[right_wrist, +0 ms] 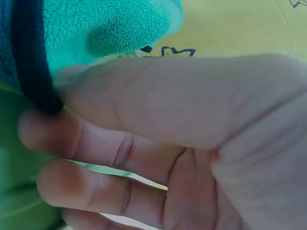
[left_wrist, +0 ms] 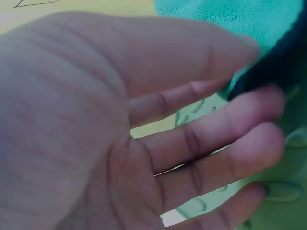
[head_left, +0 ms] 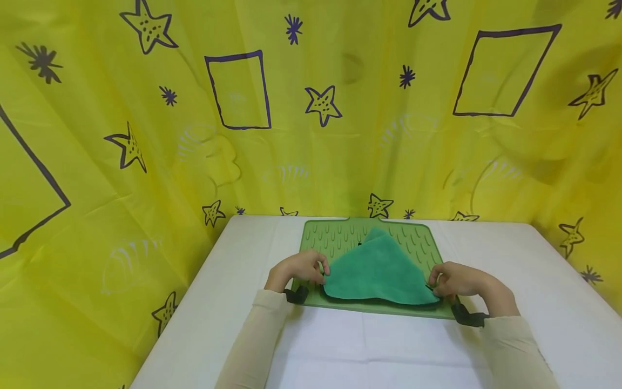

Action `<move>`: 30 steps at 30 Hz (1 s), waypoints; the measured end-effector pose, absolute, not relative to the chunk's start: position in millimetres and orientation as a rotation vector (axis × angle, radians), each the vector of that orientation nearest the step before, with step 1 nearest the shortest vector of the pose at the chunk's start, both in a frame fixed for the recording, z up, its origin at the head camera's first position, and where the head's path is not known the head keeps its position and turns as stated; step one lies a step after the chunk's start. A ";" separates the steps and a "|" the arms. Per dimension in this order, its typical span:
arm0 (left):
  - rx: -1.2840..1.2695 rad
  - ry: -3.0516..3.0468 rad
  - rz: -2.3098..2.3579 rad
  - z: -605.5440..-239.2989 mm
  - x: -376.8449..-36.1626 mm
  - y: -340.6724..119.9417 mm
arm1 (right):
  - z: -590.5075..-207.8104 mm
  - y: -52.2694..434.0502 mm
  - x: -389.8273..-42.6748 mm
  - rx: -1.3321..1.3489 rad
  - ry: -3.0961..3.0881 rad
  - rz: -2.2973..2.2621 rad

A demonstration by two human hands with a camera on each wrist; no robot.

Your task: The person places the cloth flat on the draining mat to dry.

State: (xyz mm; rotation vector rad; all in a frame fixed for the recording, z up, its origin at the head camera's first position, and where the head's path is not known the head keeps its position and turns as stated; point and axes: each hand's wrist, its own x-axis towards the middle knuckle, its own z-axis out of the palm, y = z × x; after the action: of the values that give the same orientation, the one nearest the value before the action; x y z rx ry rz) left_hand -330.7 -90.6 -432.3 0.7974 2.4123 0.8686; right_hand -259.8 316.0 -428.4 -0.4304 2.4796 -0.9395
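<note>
Nearest the camera: two forearms in pale sleeves, each with a dark wrist strap, reaching in from 6 o'clock over a white table (head_left: 510, 259).

Left hand (head_left: 298, 268): at the 9 o'clock corner of the green cloth (head_left: 376, 270). In the left wrist view the thumb and forefinger pinch the cloth's dark bound edge (left_wrist: 268, 67); the other fingers are loosely extended below it, holding nothing.

Right hand (head_left: 457, 279): at the 3 o'clock corner of the cloth. The right wrist view shows thumb and forefinger closed on the dark hem (right_wrist: 31, 62), remaining fingers lightly curled beneath.

Cloth: teal-green, fleecy nap, dark piping along the edge. It lies folded to a rough triangle, long edge toward 6 o'clock, apex toward 12 o'clock. It rests on a green ribbed mat (head_left: 423, 237), which sits on the table at mid-depth.

Handling judgement: light, soft, wholly limp; it should drape and sag between grips, not hold a shape. The nap looks grippy rather than slippery. Nothing fragile. The piped hem at the corners is the firmest place to hold, as both hands do now; a mid-panel grip would likely bunch it.

Farthest, toward 12 o'clock: a yellow curtain (head_left: 311, 135) printed with stars and rectangles wraps the table on three sides.
</note>
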 end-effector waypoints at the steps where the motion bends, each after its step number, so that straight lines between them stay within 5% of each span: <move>1: 0.779 2.428 0.868 -432.9 -330.1 -89.8 | -428.8 315.5 -260.4 -0.422 2.496 -0.931; 30: 0.817 2.519 0.772 -432.3 -327.4 -81.3 | -439.4 302.0 -271.3 -0.434 2.703 -0.887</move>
State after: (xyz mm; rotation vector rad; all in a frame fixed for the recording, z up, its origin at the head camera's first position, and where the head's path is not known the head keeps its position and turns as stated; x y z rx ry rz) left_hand -327.4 -81.3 -432.3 0.8165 2.5190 0.7723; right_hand -271.3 302.0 -439.4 -0.4337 2.7029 -0.8872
